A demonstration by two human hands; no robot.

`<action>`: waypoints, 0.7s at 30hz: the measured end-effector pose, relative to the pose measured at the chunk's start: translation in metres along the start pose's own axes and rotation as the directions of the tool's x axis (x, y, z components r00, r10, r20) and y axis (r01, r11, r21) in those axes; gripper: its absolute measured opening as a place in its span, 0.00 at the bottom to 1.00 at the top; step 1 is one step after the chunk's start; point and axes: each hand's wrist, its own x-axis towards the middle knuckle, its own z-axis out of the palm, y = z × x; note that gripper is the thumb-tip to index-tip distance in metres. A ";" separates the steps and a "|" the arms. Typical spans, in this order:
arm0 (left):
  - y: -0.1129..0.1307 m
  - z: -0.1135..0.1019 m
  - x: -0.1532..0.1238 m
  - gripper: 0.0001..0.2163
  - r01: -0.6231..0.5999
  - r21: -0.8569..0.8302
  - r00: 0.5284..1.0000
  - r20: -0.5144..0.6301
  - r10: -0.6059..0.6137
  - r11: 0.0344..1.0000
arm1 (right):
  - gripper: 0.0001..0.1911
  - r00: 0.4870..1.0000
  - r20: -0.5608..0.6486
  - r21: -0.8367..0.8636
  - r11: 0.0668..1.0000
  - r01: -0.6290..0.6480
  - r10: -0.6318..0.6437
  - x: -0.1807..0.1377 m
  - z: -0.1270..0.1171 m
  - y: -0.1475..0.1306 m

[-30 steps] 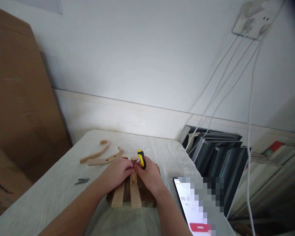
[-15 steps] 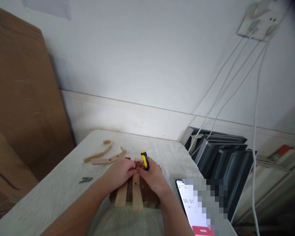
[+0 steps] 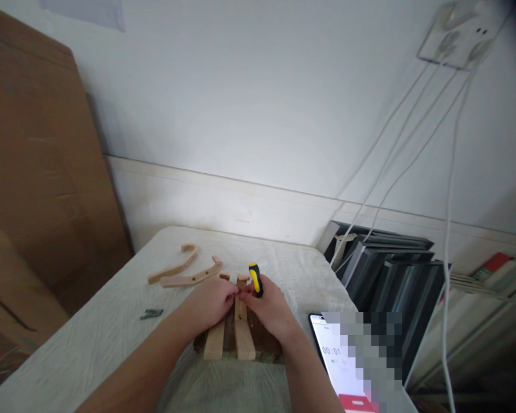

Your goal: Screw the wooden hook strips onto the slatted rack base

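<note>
My right hand (image 3: 273, 307) is closed round a screwdriver (image 3: 255, 280) with a yellow and black handle, which points up from the fingers. My left hand (image 3: 212, 301) has its fingertips pinched near the top of a pale wooden hook piece (image 3: 244, 338); whatever is between them is too small to make out. The fingertips of both hands nearly meet over that piece. It lies on a dark brown wooden board (image 3: 265, 350), beside a second pale wooden piece (image 3: 215, 341), partly covered by my left hand.
Two curved wooden hooks (image 3: 176, 268) lie on the cloth-covered table (image 3: 124, 344), with several dark screws (image 3: 152, 314) nearer me. A phone (image 3: 337, 361) showing a timer is at the right. Dark folders (image 3: 370, 269), hanging white cables (image 3: 449, 229) and a cardboard box (image 3: 38, 143) flank the table.
The lower end of the wooden piece under my fingertips has swung slightly right. My right hand and the screwdriver have shifted a little right; the view has also moved slightly.
</note>
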 end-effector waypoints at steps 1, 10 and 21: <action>0.000 0.000 0.000 0.12 0.003 -0.002 1.000 0.002 -0.003 1.000 | 0.05 1.000 0.001 -0.017 1.000 -0.002 0.002 0.000 0.000 -0.001; 0.003 -0.004 0.000 0.12 0.010 0.023 1.000 -0.006 -0.010 1.000 | 0.07 0.999 0.032 -0.016 1.000 -0.001 0.001 0.000 -0.002 -0.002; 0.006 -0.007 -0.001 0.14 -0.033 -0.086 0.998 -0.065 0.027 0.996 | 0.13 0.980 -0.200 0.221 0.973 0.068 -0.023 -0.005 -0.006 0.000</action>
